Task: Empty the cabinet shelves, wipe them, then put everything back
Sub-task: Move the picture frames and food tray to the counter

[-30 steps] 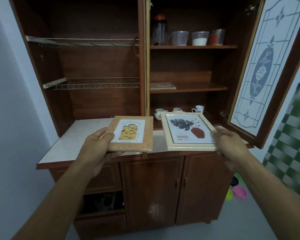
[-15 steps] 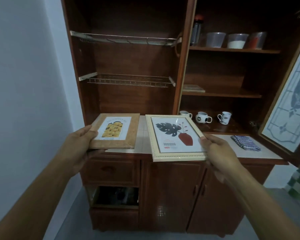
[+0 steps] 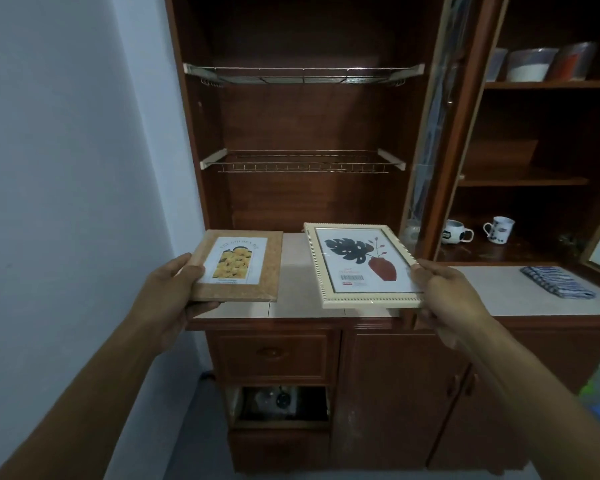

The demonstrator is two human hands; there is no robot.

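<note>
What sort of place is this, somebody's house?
Most likely a home kitchen or dining corner: a tall wooden cabinet with wire dish racks, mugs on a shelf, and a folded cloth on its tiled counter.

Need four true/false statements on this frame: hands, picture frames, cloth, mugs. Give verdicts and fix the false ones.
1. The left hand grips the cork frame by its left edge. True.
2. The right hand holds a mug. False: it grips the cream frame with the leaf-and-vase print.
3. The striped cloth lies on the top shelf. False: it lies on the tiled counter, at the right.
4. The mugs stand on the lowest shelf of the right-hand compartment. True.
</note>
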